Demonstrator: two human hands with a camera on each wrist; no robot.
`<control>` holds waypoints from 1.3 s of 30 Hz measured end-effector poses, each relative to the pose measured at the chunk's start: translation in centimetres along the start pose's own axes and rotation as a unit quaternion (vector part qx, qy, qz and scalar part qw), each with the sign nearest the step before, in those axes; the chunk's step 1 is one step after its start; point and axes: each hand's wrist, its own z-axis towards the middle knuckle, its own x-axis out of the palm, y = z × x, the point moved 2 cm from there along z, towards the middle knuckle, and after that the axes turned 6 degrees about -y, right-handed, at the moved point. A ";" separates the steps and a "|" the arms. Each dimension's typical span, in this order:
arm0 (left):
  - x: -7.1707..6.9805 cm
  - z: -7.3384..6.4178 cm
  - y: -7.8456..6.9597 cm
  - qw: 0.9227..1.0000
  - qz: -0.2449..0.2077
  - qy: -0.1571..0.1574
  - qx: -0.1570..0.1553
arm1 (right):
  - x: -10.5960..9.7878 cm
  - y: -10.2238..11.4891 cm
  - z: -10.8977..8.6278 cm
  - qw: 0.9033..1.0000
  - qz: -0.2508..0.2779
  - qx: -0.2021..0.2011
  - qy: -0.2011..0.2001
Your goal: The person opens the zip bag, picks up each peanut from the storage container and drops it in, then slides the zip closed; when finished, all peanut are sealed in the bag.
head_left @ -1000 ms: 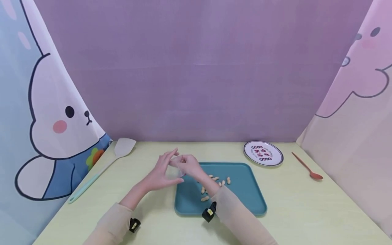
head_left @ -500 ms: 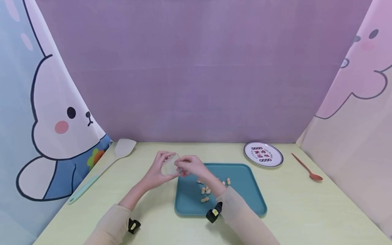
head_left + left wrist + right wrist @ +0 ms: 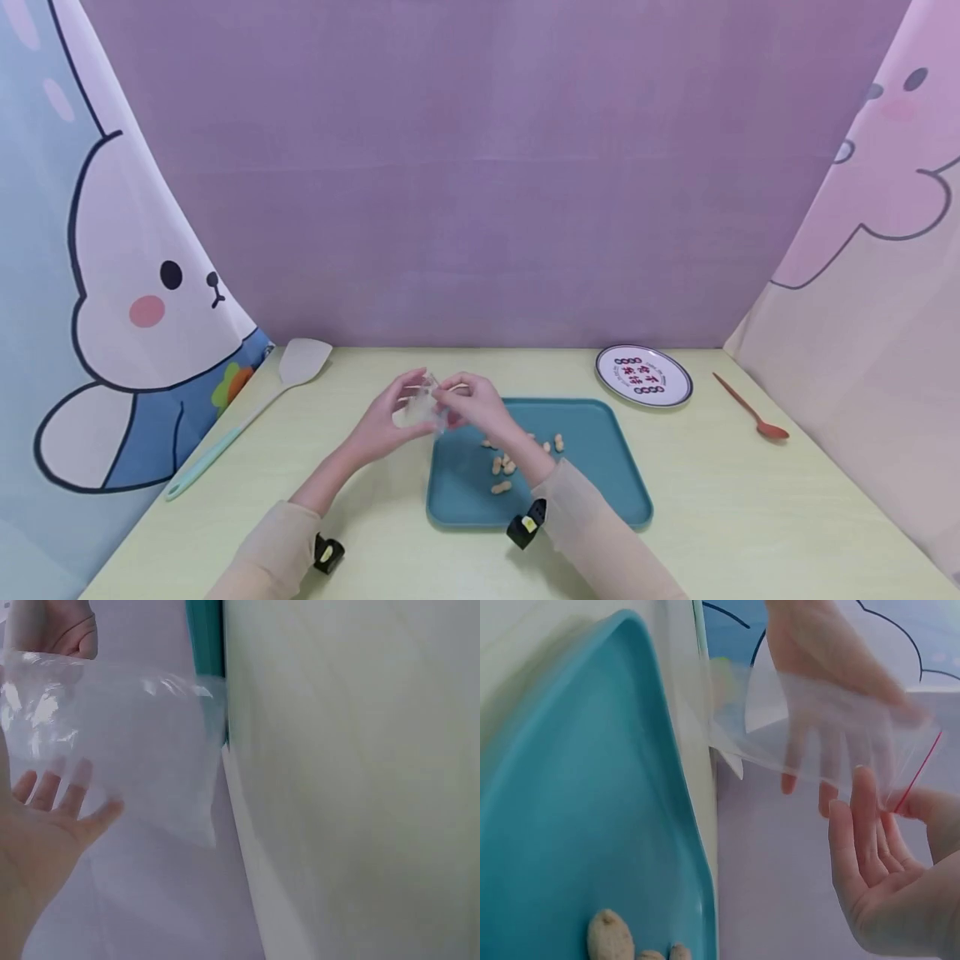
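Observation:
A clear plastic zip-lock bag (image 3: 422,407) hangs in the air between both hands, above the tray's left end. A thin red seal line (image 3: 919,771) runs along its edge in the right wrist view. My right hand (image 3: 480,407) pinches the bag beside that line with thumb and fingers. My left hand (image 3: 381,427) lies against the bag, its fingers spread and fairly straight, seen through the plastic (image 3: 150,712) in the left wrist view. Several unshelled peanuts (image 3: 501,487) lie on the teal tray (image 3: 592,483), partly hidden under the right forearm.
A white plate (image 3: 611,379) with red lettering stands at the back right, beside a reddish-brown spoon (image 3: 771,431). To the left lies a long spatula (image 3: 303,362) with a pale green handle. Fabric curtains (image 3: 487,208) close off the back and sides of the table.
Both hands stay near the same spot while the bag turns and shifts between them. The left fingers drew in from a wider spread, and the right hand changed its grip on the bag's edge.

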 end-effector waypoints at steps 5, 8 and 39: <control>0.1 0.0 0.1 1.000 0.016 0.001 0.023 | 0.3 2.2 -1.3 0.998 -0.046 -0.031 -0.019; 0.3 0.0 0.0 0.999 0.028 0.008 0.021 | 0.5 3.2 -1.9 0.997 -0.052 -0.040 -0.029; -0.4 -0.6 2.1 0.986 0.107 0.055 0.113 | 0.8 0.8 -1.9 1.000 0.005 0.020 0.021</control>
